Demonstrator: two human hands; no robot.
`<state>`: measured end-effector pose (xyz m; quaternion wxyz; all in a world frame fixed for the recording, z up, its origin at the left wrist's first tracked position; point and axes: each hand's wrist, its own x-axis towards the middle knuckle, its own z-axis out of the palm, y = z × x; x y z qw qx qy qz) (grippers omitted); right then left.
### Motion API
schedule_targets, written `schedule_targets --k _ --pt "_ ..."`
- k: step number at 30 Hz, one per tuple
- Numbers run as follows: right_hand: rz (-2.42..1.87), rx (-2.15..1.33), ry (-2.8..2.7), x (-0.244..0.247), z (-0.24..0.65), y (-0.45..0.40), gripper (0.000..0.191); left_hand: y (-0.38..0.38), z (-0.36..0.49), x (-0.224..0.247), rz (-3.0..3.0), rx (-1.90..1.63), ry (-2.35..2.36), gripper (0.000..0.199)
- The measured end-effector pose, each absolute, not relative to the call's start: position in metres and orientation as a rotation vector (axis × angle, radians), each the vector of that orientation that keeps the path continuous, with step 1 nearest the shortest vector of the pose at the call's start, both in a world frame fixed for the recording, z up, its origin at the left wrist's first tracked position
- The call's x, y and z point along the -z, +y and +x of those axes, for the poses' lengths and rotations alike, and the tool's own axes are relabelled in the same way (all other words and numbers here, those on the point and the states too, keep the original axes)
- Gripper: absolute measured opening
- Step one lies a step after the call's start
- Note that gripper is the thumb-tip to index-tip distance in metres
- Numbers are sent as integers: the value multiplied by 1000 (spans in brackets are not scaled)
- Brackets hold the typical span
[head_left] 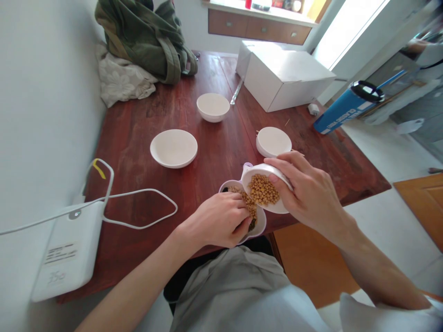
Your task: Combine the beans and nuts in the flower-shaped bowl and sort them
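My right hand (304, 186) grips a white bowl (286, 205) by its right rim, thumb over the edge. The bowl is tilted to the left, with yellow soybeans (263, 189) inside. Its lower lip is over a divided tray (262, 226) with a pale purple rim, where more yellow beans lie among dark and pale contents. My left hand (224, 219) is closed over the tray's left part, its fingers curled. Whatever its fingertips hold is hidden. Just beyond the tilted bowl sits a round white lid or upturned dish (274, 141).
Two white bowls (174, 148) (213, 107) stand farther back on the red-brown table (131, 166). A white box (284, 76), a knife-like utensil (236, 92) and a blue tumbler (346, 108) are beyond. At left are a power bank (69, 251) with a looped cable (145, 190) and a green bag (145, 37).
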<state>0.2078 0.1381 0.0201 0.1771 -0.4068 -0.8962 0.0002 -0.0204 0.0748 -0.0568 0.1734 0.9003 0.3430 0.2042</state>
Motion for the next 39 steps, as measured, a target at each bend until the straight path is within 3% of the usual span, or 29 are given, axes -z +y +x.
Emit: schedule_targets --k 39 --pt "-1084 169 -2596 -22 202 135 34 75 -23 58 2604 -647 978 25"
